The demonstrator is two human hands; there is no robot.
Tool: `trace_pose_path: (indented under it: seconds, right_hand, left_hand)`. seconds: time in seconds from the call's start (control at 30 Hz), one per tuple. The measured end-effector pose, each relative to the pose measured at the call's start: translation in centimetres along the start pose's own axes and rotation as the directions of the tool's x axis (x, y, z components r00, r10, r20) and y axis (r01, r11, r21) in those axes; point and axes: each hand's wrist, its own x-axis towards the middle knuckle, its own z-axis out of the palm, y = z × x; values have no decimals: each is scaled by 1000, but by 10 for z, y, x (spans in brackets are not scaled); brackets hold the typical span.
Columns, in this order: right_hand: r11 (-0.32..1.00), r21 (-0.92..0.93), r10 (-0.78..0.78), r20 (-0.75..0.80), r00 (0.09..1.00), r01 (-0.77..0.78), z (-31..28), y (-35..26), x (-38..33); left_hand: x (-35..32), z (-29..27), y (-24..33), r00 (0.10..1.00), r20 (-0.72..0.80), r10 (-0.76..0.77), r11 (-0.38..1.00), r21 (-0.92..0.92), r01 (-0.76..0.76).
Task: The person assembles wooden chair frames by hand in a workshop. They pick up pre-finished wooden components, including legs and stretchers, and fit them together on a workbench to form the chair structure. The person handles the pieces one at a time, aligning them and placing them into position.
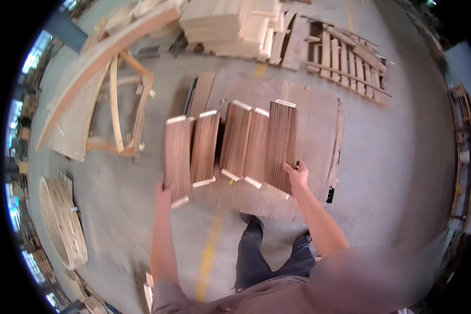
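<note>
Dark ribbed wood panels, five in a fanned row, centre frame over a flat brown board on concrete floor. Left hand grips the 8 o'clock end panel; right hand grips the 4 o'clock end panel. Pale lumber stack at 12 o'clock.

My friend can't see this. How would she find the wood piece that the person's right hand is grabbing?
Start at the big flat brown board lying on the grey floor in the middle. A row of five ribbed brown wood pieces stands across it like a fan. The one at the right hand is the right end piece: it is the darkest and reaches highest, while the left hand holds the paler piece at the far end.
</note>
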Motion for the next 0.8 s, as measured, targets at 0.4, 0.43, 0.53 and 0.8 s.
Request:
trace_pose_path:
  seconds: [0.4, 0.43, 0.53, 0.8]
  right_hand:
    - [764, 532, -352, -131, 927, 365, -376, 55, -111]
    - [750, 550, -337, -159, 928, 367, -412, 68, -114]
    - [714, 584, -286, -260, 922, 386, -515, 108, -123]
    - [626, 610, -130, -533, 836, 486, -698, 198, -137]
  left_hand:
    - [-413, 80, 76, 888, 13, 460, 801, -438, -408]
    - [-419, 111, 72, 876, 66, 478, 791, -466, -396]
    - [-436, 207, 74, 824, 239, 514, 782, -525, -335]
    - [-479, 454, 123, 705, 566, 428, 898, -354, -261]
